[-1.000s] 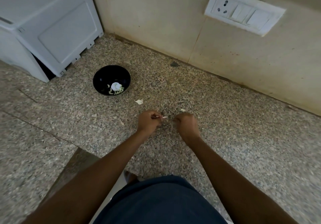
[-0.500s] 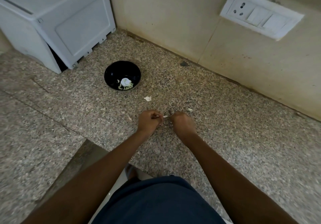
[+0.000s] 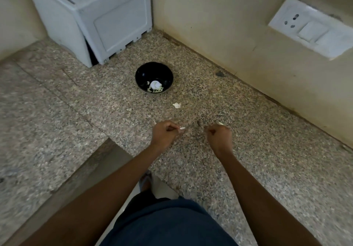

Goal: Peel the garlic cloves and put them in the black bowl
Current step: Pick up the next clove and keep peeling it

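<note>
The black bowl stands on the speckled stone counter, with a white garlic piece and pale peeled bits in it. Nearer to me, my left hand pinches a small pale garlic clove whose tip sticks out to the right. A short gap away on the right, my right hand has curled fingers, and nothing shows in it. One scrap of garlic skin lies between the hands and the bowl; another lies just beyond my right hand.
A white appliance fills the back left corner behind the bowl. The beige wall runs along the back and right, with a white switch and socket plate on it. The counter edge drops off at the lower left.
My hands have drawn apart; the right hand has pulled away to the right of the clove. The view has swung left, so the bowl and wall now sit further right.
</note>
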